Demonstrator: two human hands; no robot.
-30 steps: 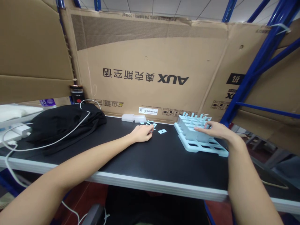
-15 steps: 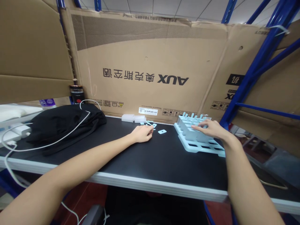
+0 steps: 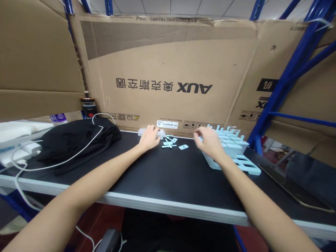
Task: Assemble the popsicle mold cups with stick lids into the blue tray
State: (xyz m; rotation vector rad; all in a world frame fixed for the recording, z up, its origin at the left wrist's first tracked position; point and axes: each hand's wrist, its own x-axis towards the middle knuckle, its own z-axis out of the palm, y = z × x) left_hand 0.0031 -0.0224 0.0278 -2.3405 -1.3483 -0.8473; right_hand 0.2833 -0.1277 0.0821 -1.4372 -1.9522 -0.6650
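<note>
My left hand [image 3: 150,137] reaches over white translucent boxes [image 3: 142,132] by the cardboard, its fingers and thumb around the right-hand one. Just right of it lies a small heap of light blue sticks [image 3: 169,143] and slotted plates, with one slotted plate [image 3: 183,147] lying apart. My right hand [image 3: 208,141] hovers at the left side of a light blue ice-pop mold rack [image 3: 245,164], fingers loosely curled and apart, with nothing visible in them. Several filled molds [image 3: 232,148] with upright sticks stand in the rack's back part; the hand hides its left portion.
Black cloth [image 3: 76,140] and a white cable [image 3: 70,162] lie on the left, beside a dark jar [image 3: 89,108]. A phone [image 3: 296,189] lies at the right. Cardboard [image 3: 162,56] stands behind the black tabletop [image 3: 168,178]; a blue metal post [image 3: 283,80] rises at right.
My left hand has left the heap of small blue parts and moved left onto the boxes. My right hand has come off the molds and moved left.
</note>
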